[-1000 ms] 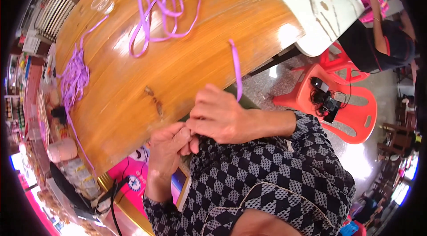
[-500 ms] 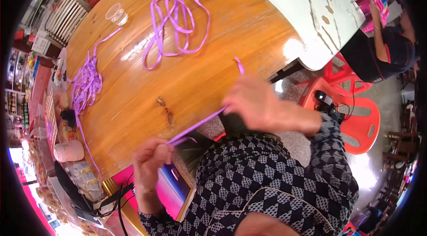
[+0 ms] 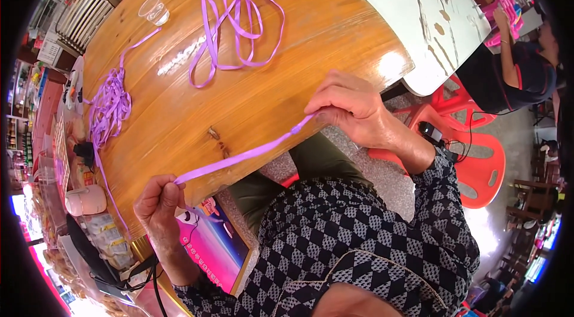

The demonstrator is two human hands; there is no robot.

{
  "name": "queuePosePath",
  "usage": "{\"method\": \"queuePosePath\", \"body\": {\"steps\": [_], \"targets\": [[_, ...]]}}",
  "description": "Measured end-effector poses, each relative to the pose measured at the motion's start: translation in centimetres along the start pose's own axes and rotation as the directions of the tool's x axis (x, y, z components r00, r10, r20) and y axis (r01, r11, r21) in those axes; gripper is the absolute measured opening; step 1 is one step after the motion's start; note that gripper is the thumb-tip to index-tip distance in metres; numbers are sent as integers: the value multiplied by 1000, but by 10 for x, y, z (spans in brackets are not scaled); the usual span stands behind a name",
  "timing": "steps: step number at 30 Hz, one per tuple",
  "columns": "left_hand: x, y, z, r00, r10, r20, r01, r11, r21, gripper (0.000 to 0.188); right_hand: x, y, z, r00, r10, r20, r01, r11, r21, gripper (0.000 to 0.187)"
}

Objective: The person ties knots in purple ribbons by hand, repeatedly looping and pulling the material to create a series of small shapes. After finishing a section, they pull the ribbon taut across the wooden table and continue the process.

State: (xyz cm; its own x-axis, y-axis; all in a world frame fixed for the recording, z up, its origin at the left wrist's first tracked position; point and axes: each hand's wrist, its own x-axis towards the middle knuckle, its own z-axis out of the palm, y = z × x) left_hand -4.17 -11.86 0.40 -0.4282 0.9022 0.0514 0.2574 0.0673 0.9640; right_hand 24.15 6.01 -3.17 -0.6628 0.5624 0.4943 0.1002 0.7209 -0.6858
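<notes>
A purple ribbon (image 3: pixel 239 158) stretches taut between my two hands, just over the near edge of the wooden table (image 3: pixel 269 87). At its left end my left hand (image 3: pixel 160 203) pinches it between thumb and fingers, and a loose tail hangs below. My right hand (image 3: pixel 353 105) pinches the other end, close to a small knot-like bunch in the ribbon. Farther up the table lies a loosely looped purple ribbon (image 3: pixel 210 36). At the table's left edge is a tangled heap of purple ribbon (image 3: pixel 110 102), one strand trailing down toward the near edge.
A clear plastic cup (image 3: pixel 155 11) stands at the far left of the table. A white marbled table (image 3: pixel 430 24) adjoins at right. Red plastic chairs (image 3: pixel 484 170) are at my right, one bearing a dark device with cables. Another person (image 3: pixel 508 72) is at far right, handling pink strips.
My hands have moved apart, the left toward lower left and the right slightly up. The ribbon between them now spans a longer stretch.
</notes>
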Motion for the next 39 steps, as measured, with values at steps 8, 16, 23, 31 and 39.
{"method": "queuePosePath", "body": {"steps": [8,16,23,31,39], "targets": [[4,-16,-6,998,-51,23,52,998,-32,19,1,2,8,995,100,16,-101,987,128,31],[10,-10,-3,991,-104,86,96,991,94,16,3,6,12,996,79,-30,-73,983,168,16],[16,-40,-87,983,-136,-119,178,851,495,14,-37,74,-77,835,375,-402,-430,901,-54,13],[10,-73,-132,983,-138,-123,173,924,340,16,-71,102,-119,743,390,-544,-495,867,-54,12],[13,-59,-117,990,-101,-102,84,984,-154,20,-75,101,-119,593,553,-586,-495,824,276,12]]}}
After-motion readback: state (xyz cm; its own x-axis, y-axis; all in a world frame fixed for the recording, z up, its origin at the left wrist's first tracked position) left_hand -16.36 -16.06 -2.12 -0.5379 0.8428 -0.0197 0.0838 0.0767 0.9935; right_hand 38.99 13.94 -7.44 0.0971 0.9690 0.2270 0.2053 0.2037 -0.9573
